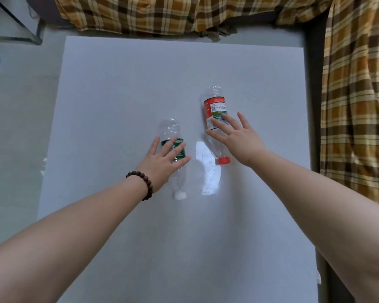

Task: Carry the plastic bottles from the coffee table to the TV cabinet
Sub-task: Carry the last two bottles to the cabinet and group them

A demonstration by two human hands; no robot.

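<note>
Two clear plastic bottles lie on the white coffee table point(118, 88), caps pointing toward me. The green-labelled bottle point(170, 132) has a white cap and lies left of centre. My left hand point(162, 165), with a bead bracelet on the wrist, is spread over its label, fingers apart and not wrapped around it. To its right lies the red-labelled bottle point(212, 106), which has a red cap. My right hand point(239, 138) hovers over its lower half with fingers spread, its fingertips on or just above the label. Whether either hand touches its bottle is unclear.
A sofa draped in an orange-brown plaid cover point(184, 14) runs along the table's far edge and down the right side point(359, 106). A glass-edged piece of furniture point(13, 25) stands at the far left on the grey floor point(13, 127). A bright light reflection lies between the bottles.
</note>
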